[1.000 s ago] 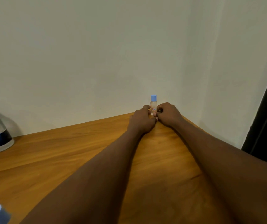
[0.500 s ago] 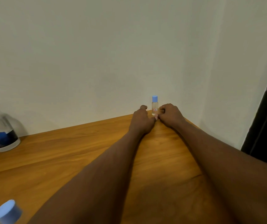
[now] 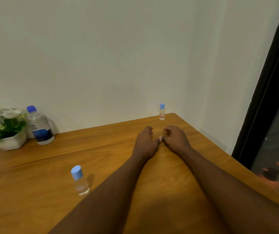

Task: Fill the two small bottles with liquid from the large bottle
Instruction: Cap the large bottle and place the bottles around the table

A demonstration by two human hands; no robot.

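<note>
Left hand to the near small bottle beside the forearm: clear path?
Probably yes. The left hand looks empty, and the near small bottle stands on the table left of that forearm, with nothing between them.

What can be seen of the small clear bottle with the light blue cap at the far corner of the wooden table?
The small clear bottle looks like plastic, with a light blue cap and a tiny label with red print low on its body. It stands upright and capped on the wooden table, at the far right corner, close to the white wall. Only the tabletop touches it. The left hand and right hand are nearer the camera, apart from it. Its fill level cannot be told.
</note>
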